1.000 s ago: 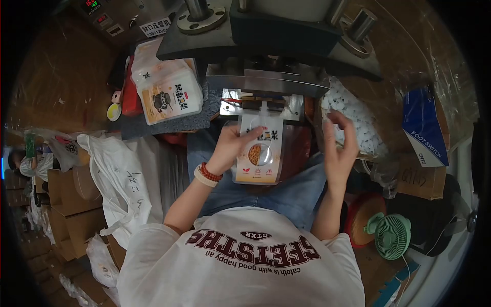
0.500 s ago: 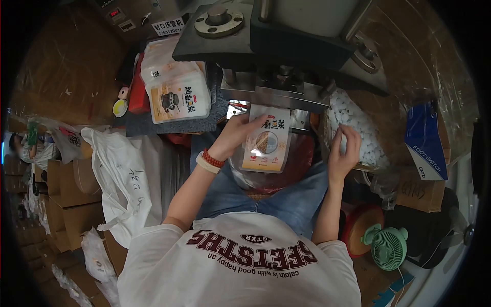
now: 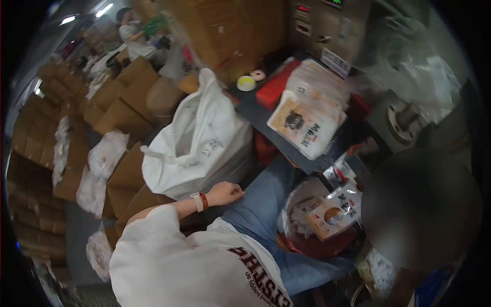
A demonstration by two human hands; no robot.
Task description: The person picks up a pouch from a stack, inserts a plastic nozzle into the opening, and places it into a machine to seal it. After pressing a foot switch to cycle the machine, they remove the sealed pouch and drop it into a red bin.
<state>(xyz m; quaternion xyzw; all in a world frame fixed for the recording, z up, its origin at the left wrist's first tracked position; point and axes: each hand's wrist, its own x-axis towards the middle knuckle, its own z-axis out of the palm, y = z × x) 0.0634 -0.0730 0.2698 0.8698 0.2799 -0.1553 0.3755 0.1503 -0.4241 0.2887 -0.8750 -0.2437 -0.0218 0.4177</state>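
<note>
My left hand is beside my thigh, close to the white woven sack. Its fingers are curled in, and no object shows in them. A flat printed pouch with a round window lies tilted over a dark red tub between my legs, out of that hand's reach. More printed pouches are stacked on a dark grey mat beyond my knee. My right hand is not in view; a dark blurred round patch covers the right side.
Cardboard boxes and plastic-wrapped bundles line the left. A red box and a yellow tape roll are behind the mat. A metal control box stands farther back. Another person is in the distance.
The view has turned left. My left hand has let go of the pouch and drawn back beside my thigh, its fingers now curled. My right hand has left the view.
</note>
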